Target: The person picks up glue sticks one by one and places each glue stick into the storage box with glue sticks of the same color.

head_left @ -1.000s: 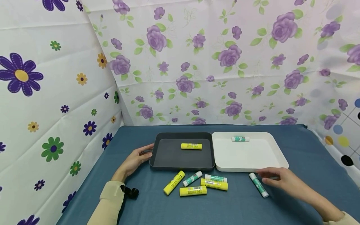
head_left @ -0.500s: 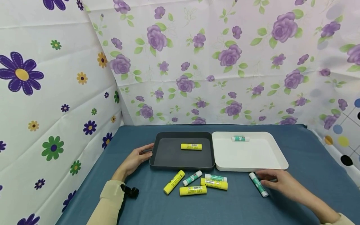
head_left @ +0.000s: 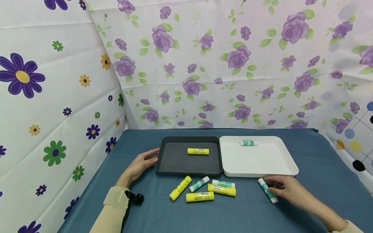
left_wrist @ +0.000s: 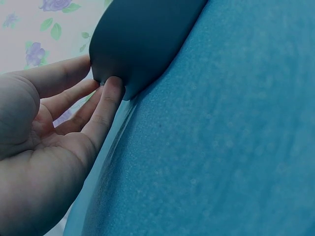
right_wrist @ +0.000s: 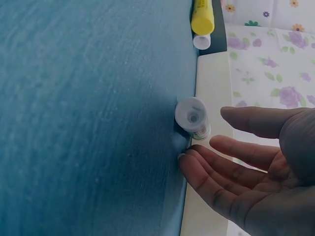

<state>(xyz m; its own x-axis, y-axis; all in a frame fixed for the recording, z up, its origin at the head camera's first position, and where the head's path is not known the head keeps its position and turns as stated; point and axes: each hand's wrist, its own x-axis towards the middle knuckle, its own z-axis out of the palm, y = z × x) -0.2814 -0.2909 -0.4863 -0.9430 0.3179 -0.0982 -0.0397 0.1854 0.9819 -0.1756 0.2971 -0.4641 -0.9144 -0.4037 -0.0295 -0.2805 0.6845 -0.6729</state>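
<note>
The left hand (head_left: 141, 165) rests its fingertips against the left side of a dark grey tray (head_left: 163, 163); in the left wrist view its fingers (left_wrist: 109, 98) are fairly straight at the tray's corner (left_wrist: 133, 49). On the right, the right hand (head_left: 291, 189) hovers beside a green glue stick with white ends (head_left: 267, 191), lying slanted before the white tray (head_left: 279, 161). Seen from the right wrist, thumb and fingers are spread around the near end of that glue stick (right_wrist: 191, 115), with a gap between it and the thumb.
Between the hands, on the blue cloth (head_left: 233, 216), lie yellow glue sticks (head_left: 199, 196) and green ones (head_left: 199, 184). One yellow glue stick (head_left: 198, 151) is in the dark tray, one green glue stick (head_left: 249, 143) in the white tray. A floral curtain (head_left: 204, 64) hangs behind.
The right hand has shifted slightly left, its thumb coming closer to the slanted green glue stick. The left hand stays at the dark tray.
</note>
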